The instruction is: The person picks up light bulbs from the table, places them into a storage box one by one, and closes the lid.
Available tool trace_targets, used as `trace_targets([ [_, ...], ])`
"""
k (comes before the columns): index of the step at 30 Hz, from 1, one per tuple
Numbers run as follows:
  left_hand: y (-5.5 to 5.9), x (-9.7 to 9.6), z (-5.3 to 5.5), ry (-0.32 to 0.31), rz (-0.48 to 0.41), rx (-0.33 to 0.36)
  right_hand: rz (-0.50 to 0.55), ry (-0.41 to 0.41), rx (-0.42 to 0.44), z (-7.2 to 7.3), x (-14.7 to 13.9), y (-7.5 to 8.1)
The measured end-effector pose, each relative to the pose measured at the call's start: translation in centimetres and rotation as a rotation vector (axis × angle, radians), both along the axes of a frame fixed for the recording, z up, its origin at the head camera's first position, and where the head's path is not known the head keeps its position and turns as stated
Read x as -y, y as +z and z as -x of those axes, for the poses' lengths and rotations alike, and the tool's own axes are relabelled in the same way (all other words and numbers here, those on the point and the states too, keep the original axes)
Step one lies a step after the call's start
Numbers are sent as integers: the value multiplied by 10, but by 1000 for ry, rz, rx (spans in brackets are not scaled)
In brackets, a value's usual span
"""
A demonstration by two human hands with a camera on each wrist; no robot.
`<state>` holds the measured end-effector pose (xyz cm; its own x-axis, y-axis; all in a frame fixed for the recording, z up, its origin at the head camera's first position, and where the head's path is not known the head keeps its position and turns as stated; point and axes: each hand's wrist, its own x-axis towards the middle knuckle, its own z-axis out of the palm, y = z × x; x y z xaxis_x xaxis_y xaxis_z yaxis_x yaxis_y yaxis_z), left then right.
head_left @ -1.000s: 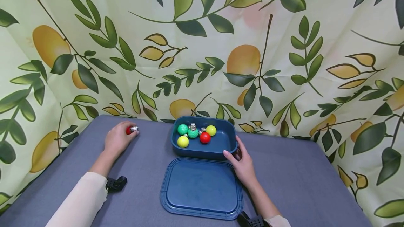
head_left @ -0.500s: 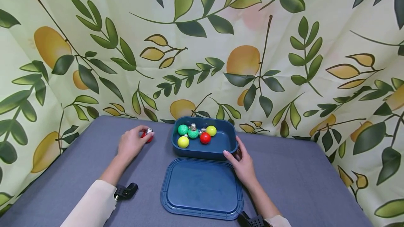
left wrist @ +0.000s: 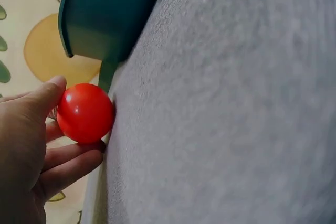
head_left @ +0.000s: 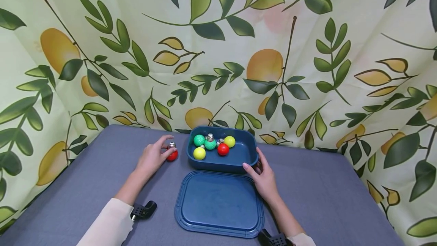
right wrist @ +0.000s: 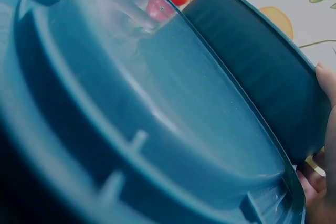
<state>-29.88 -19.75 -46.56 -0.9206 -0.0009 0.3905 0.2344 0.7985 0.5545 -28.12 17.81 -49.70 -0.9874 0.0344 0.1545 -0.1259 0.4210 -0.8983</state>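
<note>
In the head view my left hand pinches a round red light bulb with its silver screw base upward, just left of the dark blue box. The left wrist view shows the thumb at one side of the red ball and the fingers around the other, low beside the grey cloth. My right hand grips the front right corner of the box, thumb over the rim and fingers along the outer wall. Inside lie two green bulbs, two yellow bulbs and another red bulb.
A dark blue lid lies flat directly in front of the box, left of my right forearm. Grey cloth covers the table. A curtain printed with leaves and fruit hangs right behind the table's far edge.
My left hand has moved right with the red bulb, from the far left of the table to close by the box, and the bulb's base has turned upward. My right hand stays on the box.
</note>
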Motion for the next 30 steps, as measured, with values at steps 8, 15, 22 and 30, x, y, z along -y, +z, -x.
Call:
trace_targets([
  [8,-1,-5,-2,-5,-28,-58,-5,-7,6,0,0,1],
  [15,8,-14,-10,-31,-42,-87,-11,-11,7,0,1,1],
  [22,26,-28,-15,-54,-17,-136,-11,-8,9,0,1,1],
  [30,44,-47,-18,-86,-8,-151,-12,-6,5,-1,1,0],
])
